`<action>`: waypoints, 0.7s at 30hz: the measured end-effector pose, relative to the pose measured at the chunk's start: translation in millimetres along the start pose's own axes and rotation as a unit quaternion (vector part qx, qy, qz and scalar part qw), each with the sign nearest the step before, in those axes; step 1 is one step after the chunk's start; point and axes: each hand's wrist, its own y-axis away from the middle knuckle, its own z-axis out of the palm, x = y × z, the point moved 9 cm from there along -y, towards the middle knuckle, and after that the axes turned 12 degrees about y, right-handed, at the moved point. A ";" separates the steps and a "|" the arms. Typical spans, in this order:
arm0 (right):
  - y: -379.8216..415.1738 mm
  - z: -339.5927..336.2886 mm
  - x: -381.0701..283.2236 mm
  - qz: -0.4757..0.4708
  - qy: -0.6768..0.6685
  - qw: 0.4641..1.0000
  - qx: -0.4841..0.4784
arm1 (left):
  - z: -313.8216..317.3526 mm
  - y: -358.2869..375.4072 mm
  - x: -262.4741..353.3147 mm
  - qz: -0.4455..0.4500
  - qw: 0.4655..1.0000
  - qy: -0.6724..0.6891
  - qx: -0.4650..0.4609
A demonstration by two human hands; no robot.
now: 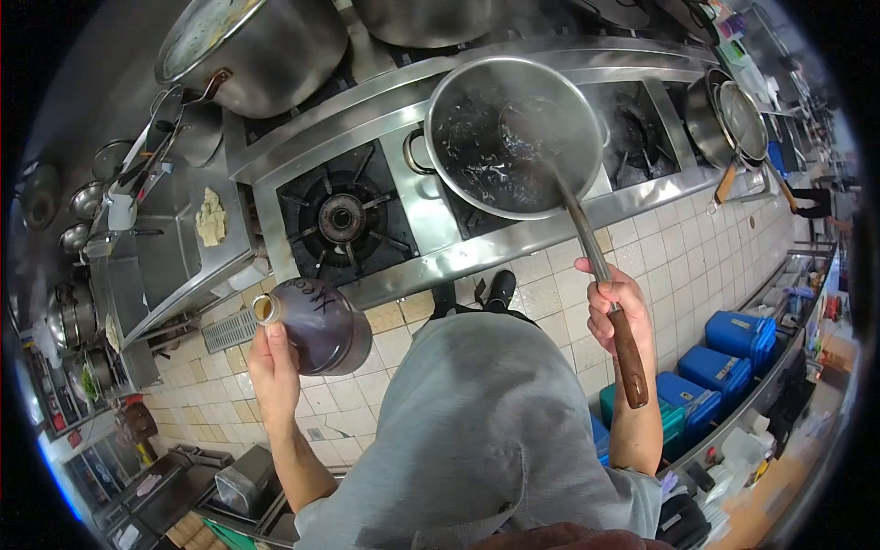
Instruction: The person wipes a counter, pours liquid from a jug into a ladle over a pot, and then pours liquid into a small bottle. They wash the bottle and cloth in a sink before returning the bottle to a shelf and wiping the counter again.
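Observation:
My left hand (275, 367) grips a big round jug (321, 330) by its neck. Dark brown liquid fills much of the jug, handwriting marks its side, and its mouth is uncapped. My right hand (621, 307) is closed around the shaft of a long-handled ladle (631, 362), just above its brown wooden grip. The ladle's far end reaches into a large steel pot (591, 174) on the stove; its head is mostly hidden in dark liquid (486, 165). Steam rises from the pot. The jug is apart from the pot, lower and to its left.
An unlit burner (341, 217) lies left of the pot. A tall stockpot (275, 60) stands behind it. Pans with wooden handles (720, 119) sit at the right. A cloth (210, 218) lies by the left sink. Blue bins (715, 371) stand at lower right on the tiled floor (550, 321).

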 end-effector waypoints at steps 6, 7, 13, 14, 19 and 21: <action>13.1 -4.7 -3.2 -0.057 -0.034 0.998 -0.013 | 2.0 -1.1 7.5 -0.003 1.000 -0.020 -0.008; 14.9 -5.0 -2.9 -0.061 -0.026 0.998 -0.007 | 1.0 -1.6 7.4 -0.002 1.000 -0.019 -0.008; 16.8 0.5 -5.3 -0.040 0.086 0.994 0.061 | 1.1 -5.9 16.4 0.032 0.997 -0.058 -0.041; 15.3 2.0 -5.8 -0.030 0.122 0.989 0.081 | -0.7 -7.8 9.5 0.016 0.998 -0.046 -0.050; -2.5 16.6 -2.1 -0.026 0.237 0.964 0.119 | -3.3 -14.3 5.7 -0.015 0.994 -0.060 -0.089; -7.7 22.8 -1.9 -0.029 0.237 0.961 0.136 | -2.6 -18.1 -1.6 0.007 0.990 -0.097 -0.105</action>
